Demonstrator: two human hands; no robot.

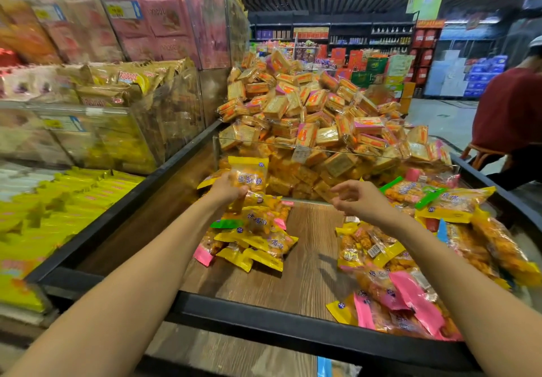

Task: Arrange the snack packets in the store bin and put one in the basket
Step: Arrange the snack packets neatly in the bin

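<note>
Packets lie in two loose piles on the bin floor, w/ a bare strip of wood grain between them. Left hand point(230, 190) holds one yellow packet point(248, 174) upright, fingers curled round its lower edge, just above the left pile point(252, 238) and close to the clear divider point(331, 153) at the back. Probably it is being set there to start a tidier stack vs. the scattered heap. Right hand point(356, 197) hangs over the bare strip, fingers loosely bent and apart, gripping nothing; likely on its way toward the right pile point(410, 259), which sprawls up to the bin's right wall.

Bin rim point(264, 316) is a dark raised edge near the person, so packets must be lifted over it, not slid out. Open room: the bare wood mid-bin, good for regrouping. Behind the divider a tall cracker heap point(316, 106) leans close, so nudging it could spill some over. No basket in view. A person in a red top point(510, 112) stands at far right, well apart.
</note>
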